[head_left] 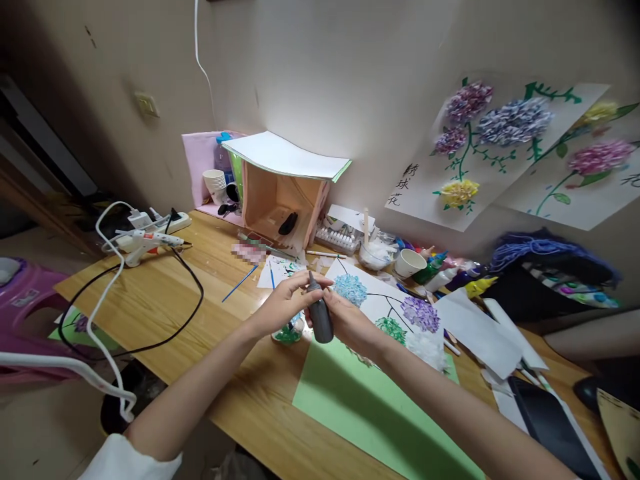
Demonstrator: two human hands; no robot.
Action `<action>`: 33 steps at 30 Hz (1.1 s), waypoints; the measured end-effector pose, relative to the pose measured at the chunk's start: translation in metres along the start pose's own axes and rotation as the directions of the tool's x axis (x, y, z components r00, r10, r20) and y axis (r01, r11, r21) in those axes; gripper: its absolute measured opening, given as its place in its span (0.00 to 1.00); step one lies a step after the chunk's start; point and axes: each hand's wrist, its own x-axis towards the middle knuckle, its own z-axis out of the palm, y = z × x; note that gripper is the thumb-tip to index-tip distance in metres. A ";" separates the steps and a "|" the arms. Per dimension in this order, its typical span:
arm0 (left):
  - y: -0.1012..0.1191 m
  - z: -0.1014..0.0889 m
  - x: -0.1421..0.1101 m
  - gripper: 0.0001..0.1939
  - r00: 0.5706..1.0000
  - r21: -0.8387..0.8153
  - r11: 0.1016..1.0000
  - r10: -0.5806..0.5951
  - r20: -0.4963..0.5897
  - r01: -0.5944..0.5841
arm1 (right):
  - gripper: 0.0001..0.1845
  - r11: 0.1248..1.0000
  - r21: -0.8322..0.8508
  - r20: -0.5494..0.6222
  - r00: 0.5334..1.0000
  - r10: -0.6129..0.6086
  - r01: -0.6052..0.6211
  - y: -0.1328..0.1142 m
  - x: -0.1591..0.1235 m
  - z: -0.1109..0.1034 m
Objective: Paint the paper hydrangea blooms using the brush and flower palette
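Observation:
A dark squeeze bottle (321, 321) with a pointed nozzle is held in front of me, tilted, its nozzle up. My left hand (284, 303) closes on it from the left, near its neck. From the other side my right hand (347, 317) grips it, the thumb by the nozzle's base. Beyond the right hand lies a white sheet (373, 307) with fluffy flowers: a blue one (351, 289), a purple one (421, 313) and a green one (391, 329). Under that sheet is a green sheet (360, 407). A small container with green bits (287, 333) stands partly behind my left hand.
A hot glue gun (143, 245) and looping cords occupy the table's left end. At the back are an open pink box (280, 200), a paper cup (410, 263) and several paint tubes (445, 277). Thin blue brushes (240, 283) lie left of my hands; a black phone (550, 427) is at right.

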 end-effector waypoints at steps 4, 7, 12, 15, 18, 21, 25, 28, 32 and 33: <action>-0.009 0.000 -0.008 0.22 0.992 -0.219 0.968 -0.124 0.010 0.123 | 0.25 0.997 -0.057 0.110 0.993 0.053 -0.047 0.011 0.001 0.003; -0.017 -0.009 -0.014 0.23 0.989 -0.201 0.978 -0.083 -0.119 0.058 | 0.24 0.988 -0.141 0.122 0.990 0.076 -0.058 0.016 -0.003 0.001; -0.022 -0.052 -0.019 0.31 0.958 0.017 0.998 0.055 -0.282 -0.053 | 0.21 0.861 -0.508 -0.107 0.990 -0.096 0.028 0.001 -0.009 -0.008; -0.015 -0.072 -0.014 0.28 0.942 0.365 0.927 0.197 -0.272 -0.088 | 0.17 0.619 -0.786 -0.180 0.958 -0.223 -0.004 -0.015 -0.005 -0.011; -0.010 -0.070 -0.003 0.21 0.985 0.443 0.884 0.171 -0.008 -0.149 | 0.17 0.476 -0.879 -0.173 0.940 -0.293 -0.014 -0.023 0.007 -0.008; -0.018 -0.057 0.006 0.23 0.994 0.365 0.927 0.061 0.091 -0.090 | 0.17 0.410 -0.912 -0.174 0.918 -0.355 -0.014 -0.021 0.024 -0.002; -0.032 -0.049 0.006 0.22 0.997 0.228 0.973 -0.047 0.061 0.032 | 0.19 0.429 -0.903 -0.173 0.910 -0.377 0.006 -0.013 0.042 -0.001; -0.036 -0.049 0.003 0.23 0.996 0.142 0.988 -0.071 0.048 0.064 | 0.21 0.483 -0.875 -0.155 0.925 -0.347 0.034 -0.009 0.049 -0.005; -0.037 -0.047 0.002 0.21 0.997 0.058 0.996 -0.075 0.010 0.075 | 0.19 0.463 -0.884 -0.113 0.930 -0.350 0.067 -0.011 0.051 -0.003; -0.037 -0.046 0.002 0.21 0.997 0.037 0.996 -0.076 -0.005 0.076 | 0.17 0.424 -0.902 -0.091 0.926 -0.367 0.080 -0.012 0.051 -0.001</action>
